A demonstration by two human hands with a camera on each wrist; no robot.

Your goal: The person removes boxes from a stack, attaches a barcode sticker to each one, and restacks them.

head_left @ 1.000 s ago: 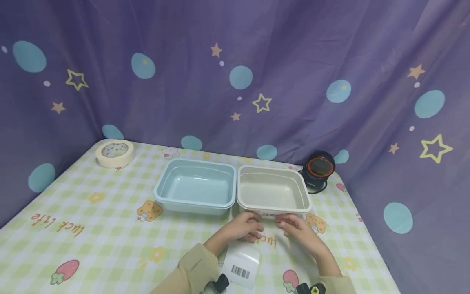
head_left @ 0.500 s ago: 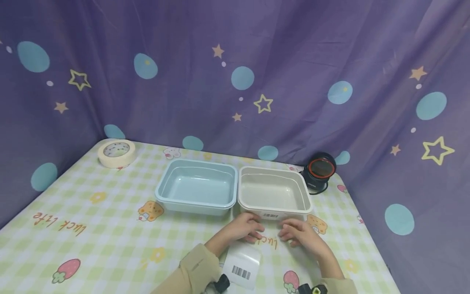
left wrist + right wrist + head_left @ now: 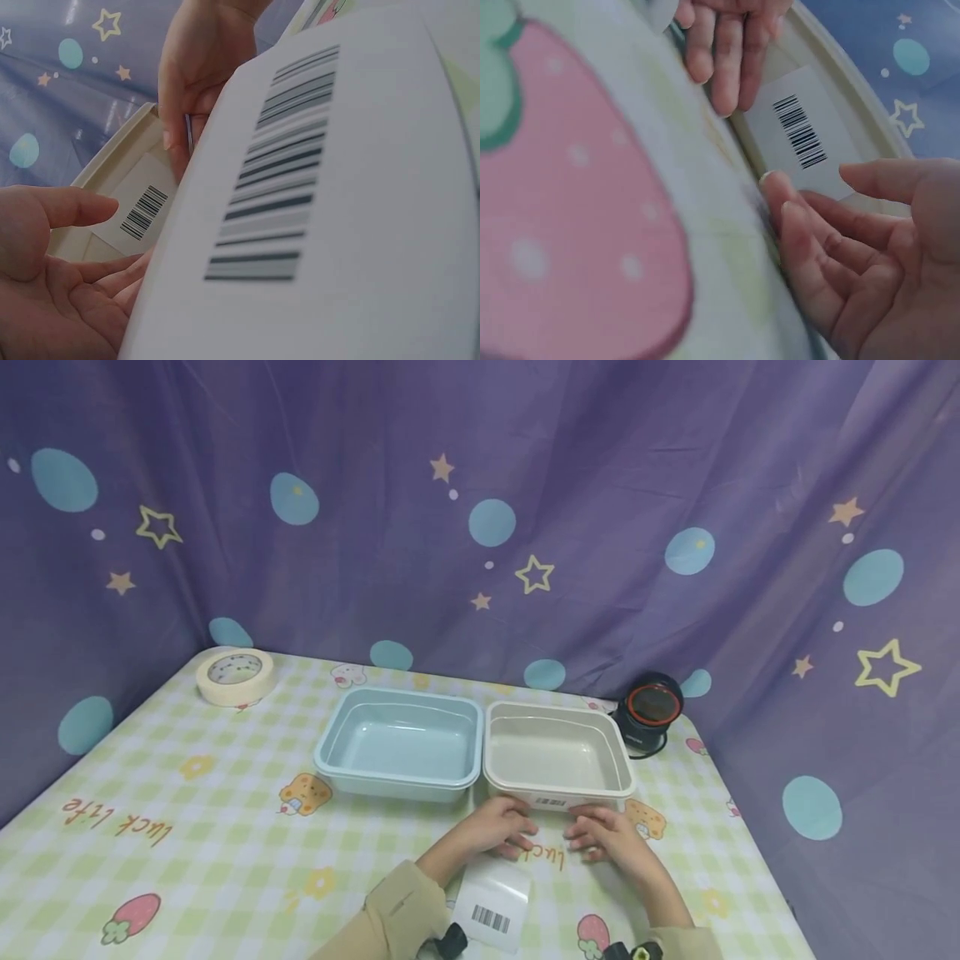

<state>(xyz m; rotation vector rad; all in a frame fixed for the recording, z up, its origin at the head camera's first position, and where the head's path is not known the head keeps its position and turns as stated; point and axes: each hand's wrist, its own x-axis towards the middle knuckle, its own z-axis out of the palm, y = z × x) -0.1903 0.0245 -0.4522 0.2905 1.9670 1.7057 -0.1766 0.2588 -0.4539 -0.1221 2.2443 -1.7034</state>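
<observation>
A cream plastic basin point(image 3: 555, 752) stands in front of both hands. On its near wall is a white barcode label point(image 3: 802, 135). My left hand point(image 3: 495, 827) lies at the basin's lower left, fingers relaxed, palm toward the label in the left wrist view. On the other side, my right hand point(image 3: 611, 839) has loosely bent fingers, its fingertips close to the label's edge in the right wrist view. Neither hand grips anything. A larger white sheet with a barcode point(image 3: 493, 902) lies on the table beside my left forearm; it looms large in the left wrist view.
Left of the cream basin, nearly touching it, stands a light blue basin point(image 3: 405, 743). A roll of masking tape point(image 3: 236, 677) lies at the back left. A black device with an orange ring point(image 3: 651, 714) stands at the back right. A purple curtain point(image 3: 375, 527) hangs behind.
My right hand has drawn back from the label, so more of the label's front shows. It then came slightly nearer to the basin again. The left hand stays nearly still.
</observation>
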